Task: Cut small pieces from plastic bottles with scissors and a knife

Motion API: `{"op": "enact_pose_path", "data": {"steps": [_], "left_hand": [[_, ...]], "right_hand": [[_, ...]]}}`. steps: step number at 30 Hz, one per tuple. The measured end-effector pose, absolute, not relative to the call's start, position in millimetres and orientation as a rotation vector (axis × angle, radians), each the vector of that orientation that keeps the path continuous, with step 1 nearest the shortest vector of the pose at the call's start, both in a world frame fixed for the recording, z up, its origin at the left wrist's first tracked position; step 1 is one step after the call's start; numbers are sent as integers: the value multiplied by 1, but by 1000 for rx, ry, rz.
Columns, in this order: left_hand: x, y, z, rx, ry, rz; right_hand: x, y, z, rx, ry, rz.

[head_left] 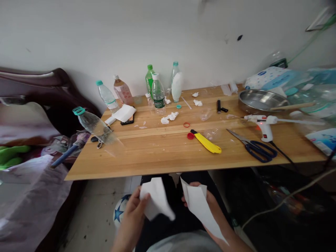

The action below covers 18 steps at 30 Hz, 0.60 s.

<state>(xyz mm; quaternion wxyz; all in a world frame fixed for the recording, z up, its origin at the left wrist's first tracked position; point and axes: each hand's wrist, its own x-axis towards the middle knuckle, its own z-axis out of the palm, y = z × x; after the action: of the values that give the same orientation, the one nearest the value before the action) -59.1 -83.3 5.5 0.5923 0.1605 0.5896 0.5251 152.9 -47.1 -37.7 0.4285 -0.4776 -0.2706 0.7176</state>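
Note:
Both hands are over the lap, below the table's front edge. Between the thumb and fingers of my left hand point(135, 210) is a white sheet of paper point(155, 199), its lower corner blurred. Another piece of white paper point(198, 204), long and folded over at the top, is in my right hand point(208, 199); it covers most of the palm, and a few fingertips show at its left edge. A gap of dark trouser separates the two pieces. Nearest on the table above lie a yellow utility knife point(207, 141) and a red bottle cap point(190, 135).
Several plastic bottles point(158, 92) stand along the back of the wooden table point(147, 157). At the right are scissors point(258, 148), a glue gun point(262, 126) with a cord, and a metal pan point(262, 99). A cut bottle point(94, 126) leans at the left. Crumpled tissue point(169, 117) lies mid-table.

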Motion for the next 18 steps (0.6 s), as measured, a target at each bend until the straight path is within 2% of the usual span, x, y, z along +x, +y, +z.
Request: {"op": "enact_pose_path", "data": {"steps": [3,5,8,11,14,18], "left_hand": [[-94,-85,22,544,1711,1396],[-115,-84,32,766,2049,1455],[-139,-71,36,1345,2438,1190],[-151,-47,25,1965,2367,796],[-151,-26,11,2234,2247,720],[-145,-17,-7,2314,2365,813]], "right_hand": [[176,-50,-35,-1322,-732,1709],[190,-52,-33,-1424,-1008,1533],[202,-50,-27,-1504,-1647,962],[203,-45,-17,-1366,-2009,472],[196,-38,-6,-1206,-2169,513],[182,-29,3,-1327,-2190,688]]}}
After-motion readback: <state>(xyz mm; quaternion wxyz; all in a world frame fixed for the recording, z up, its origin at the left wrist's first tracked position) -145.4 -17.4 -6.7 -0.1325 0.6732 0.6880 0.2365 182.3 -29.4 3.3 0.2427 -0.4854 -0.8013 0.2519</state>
